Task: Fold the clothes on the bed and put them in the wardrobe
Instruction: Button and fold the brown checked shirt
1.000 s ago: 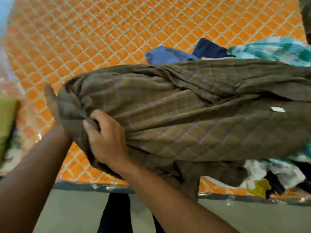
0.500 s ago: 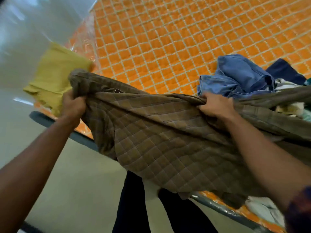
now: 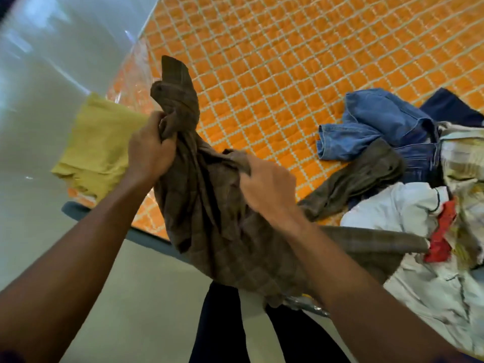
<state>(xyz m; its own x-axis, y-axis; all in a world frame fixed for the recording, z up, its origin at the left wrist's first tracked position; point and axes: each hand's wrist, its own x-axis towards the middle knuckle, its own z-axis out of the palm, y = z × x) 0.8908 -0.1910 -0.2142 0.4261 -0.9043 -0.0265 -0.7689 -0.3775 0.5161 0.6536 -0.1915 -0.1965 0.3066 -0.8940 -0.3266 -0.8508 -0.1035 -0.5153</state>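
A brown checked shirt [image 3: 209, 218] hangs bunched over the near edge of the bed. My left hand [image 3: 149, 150] grips its upper end, with a fold sticking up above the fist. My right hand [image 3: 267, 189] grips the cloth a little lower and to the right. One brown sleeve [image 3: 366, 174] trails off to the right onto the mattress. The orange quilted bed [image 3: 288, 61] fills the upper part of the view. A loose pile lies at the right: blue jeans [image 3: 379, 121], a white garment [image 3: 408, 208] and a pale checked piece [image 3: 461, 153].
A folded yellow-green garment [image 3: 97, 148] lies on the bed's left corner. A dark navy cloth [image 3: 450, 106] shows behind the jeans, and a red patch [image 3: 442, 231] sits in the pile. Grey floor [image 3: 39, 127] lies left and below; my dark trouser legs [image 3: 220, 328] stand against the bed edge.
The shirt was stretched wide between my hands; now it is gathered into a bunch. My right hand has moved left toward my left hand, and my left hand has risen.
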